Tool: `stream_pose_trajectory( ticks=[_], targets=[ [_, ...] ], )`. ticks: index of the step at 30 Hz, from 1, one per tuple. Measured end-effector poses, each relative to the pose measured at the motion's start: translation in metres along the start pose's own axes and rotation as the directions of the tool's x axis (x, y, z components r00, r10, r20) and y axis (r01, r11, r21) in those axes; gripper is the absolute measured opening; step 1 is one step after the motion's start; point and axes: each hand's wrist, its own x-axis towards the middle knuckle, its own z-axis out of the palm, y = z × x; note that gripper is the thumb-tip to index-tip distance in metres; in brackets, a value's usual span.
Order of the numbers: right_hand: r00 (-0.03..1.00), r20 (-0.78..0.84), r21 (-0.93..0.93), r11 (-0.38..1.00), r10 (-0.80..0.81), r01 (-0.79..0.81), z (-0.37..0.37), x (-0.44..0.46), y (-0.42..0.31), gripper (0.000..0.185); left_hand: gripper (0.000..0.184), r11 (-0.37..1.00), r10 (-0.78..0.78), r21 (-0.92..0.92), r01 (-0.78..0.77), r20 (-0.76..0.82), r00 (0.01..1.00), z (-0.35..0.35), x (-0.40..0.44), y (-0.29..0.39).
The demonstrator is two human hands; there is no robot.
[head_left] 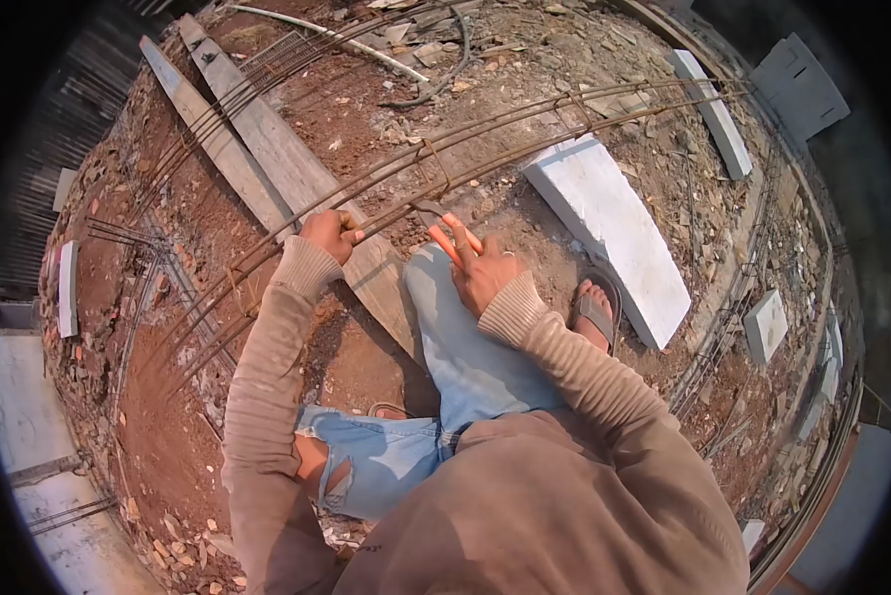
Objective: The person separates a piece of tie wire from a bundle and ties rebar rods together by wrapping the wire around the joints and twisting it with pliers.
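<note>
My left hand [331,236] is closed around a long, rusty reinforcing bar [386,212] at the cage's near side. In my right hand [483,276] is a pair of pincers [444,241] with orange handles. Their dark head lies close to the bars, and I cannot tell whether the jaws touch them. A thin square stirrup [432,164] rings the bars just beyond the pincers. The cage runs across the view in front of my knees, curved by the lens.
Weathered planks [282,149] lie beneath the bars on the left. A large white block [614,233] rests on the rubble beside my sandalled foot [594,312]. Another white block [713,114] stands farther right. Loose bars [128,235] and a pale pipe [331,40] lie on reddish soil.
</note>
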Motion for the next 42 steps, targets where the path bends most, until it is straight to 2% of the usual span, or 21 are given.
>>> stream_pose_trajectory(
  ticks=[1,3,4,8,11,13,17,19,21,22,25,27,28,30,31,33,36,37,39,40,42],
  targets=[
    [1.000,0.008,0.009,1.000,0.003,-0.003,0.003,-0.007,-0.001,0.073,0.018,1.000,-0.018,0.001,0.018,0.027,0.999,0.000,-0.002,-0.001],
    [0.969,0.071,0.053,0.971,-0.235,0.232,-0.002,-0.019,0.004,0.072,0.019,1.000,-0.006,-0.008,0.006,0.019,1.000,-0.004,0.001,-0.001],
    [0.975,0.156,0.010,0.988,-0.156,0.157,-0.004,-0.024,0.006,0.073,0.019,1.000,-0.014,0.002,0.014,-0.005,1.000,-0.006,0.002,0.000],
    [0.988,0.131,0.047,0.996,-0.078,0.073,0.015,-0.016,0.019,0.067,0.020,0.999,0.005,-0.049,-0.006,-0.033,0.999,-0.016,0.003,0.003],
    [0.997,0.049,0.219,0.975,-0.060,0.048,0.035,0.023,0.006,0.055,0.020,0.994,-0.005,-0.106,-0.002,-0.061,0.998,-0.025,0.000,0.007],
    [0.987,-0.158,0.276,0.959,-0.013,0.057,0.043,0.053,-0.006,0.046,0.020,0.995,-0.018,-0.097,0.012,-0.055,0.998,-0.041,-0.001,0.022],
    [0.995,-0.089,0.343,0.939,0.042,-0.009,0.055,0.114,-0.024,0.044,0.019,0.992,-0.032,-0.122,0.027,-0.041,0.999,-0.062,-0.012,0.042],
    [0.987,-0.142,0.355,0.935,0.080,-0.025,0.060,0.131,-0.029,0.043,0.019,0.991,-0.004,-0.133,-0.005,-0.063,0.998,-0.072,-0.011,0.046],
    [0.912,-0.409,0.308,0.945,0.031,0.106,0.077,0.143,-0.026,0.044,0.020,0.974,-0.031,-0.226,0.023,-0.030,0.999,-0.077,-0.012,0.049],
    [0.909,-0.416,0.308,0.945,0.030,0.110,0.082,0.149,-0.022,0.044,0.020,0.975,-0.028,-0.223,0.019,-0.036,0.999,-0.079,-0.011,0.050],
    [0.906,-0.408,0.456,0.885,0.112,0.096,0.075,0.153,-0.019,0.045,0.019,0.969,-0.052,-0.243,0.051,0.001,0.999,-0.079,-0.008,0.052],
    [0.886,-0.029,0.813,0.526,0.464,-0.249,0.055,0.139,-0.037,0.048,0.019,0.965,-0.038,-0.260,0.035,-0.006,0.999,-0.073,-0.007,0.048],
    [0.885,-0.027,0.811,0.527,0.465,-0.252,0.066,0.139,-0.039,0.048,0.019,0.964,-0.038,-0.262,0.036,-0.004,0.999,-0.069,-0.005,0.043],
    [0.939,-0.268,0.681,0.732,0.217,0.025,0.082,0.142,-0.039,0.051,0.019,0.952,-0.063,-0.297,0.065,0.017,0.998,-0.066,0.001,0.039],
    [0.938,-0.269,0.682,0.731,0.220,0.024,0.082,0.143,-0.039,0.051,0.019,0.953,-0.061,-0.296,0.064,0.018,0.998,-0.067,0.001,0.040],
    [0.893,-0.106,0.852,0.503,0.439,-0.147,0.079,0.143,-0.040,0.052,0.017,0.925,-0.055,-0.377,0.052,0.003,0.998,-0.070,0.000,0.044],
    [0.878,-0.087,0.855,0.488,0.471,-0.177,0.080,0.142,-0.036,0.054,0.016,0.941,-0.041,-0.337,0.034,-0.015,0.999,-0.073,0.003,0.046],
    [0.877,-0.100,0.853,0.494,0.470,-0.167,0.085,0.155,-0.030,0.054,0.016,0.941,-0.034,-0.338,0.023,-0.026,0.999,-0.077,0.008,0.048],
    [0.919,-0.333,0.486,0.874,0.210,-0.023,0.104,0.164,-0.026,0.053,0.014,0.954,-0.037,-0.298,0.039,0.012,0.999,-0.080,0.004,0.050],
    [0.875,-0.137,0.869,0.480,0.465,-0.119,0.076,0.150,-0.034,0.049,0.013,0.944,-0.037,-0.328,0.033,-0.003,0.999,-0.079,0.003,0.051],
    [0.895,-0.142,0.856,0.507,0.423,-0.104,0.072,0.146,-0.036,0.050,0.013,0.944,-0.048,-0.326,0.050,0.013,0.999,-0.080,0.004,0.054]
  ],
)
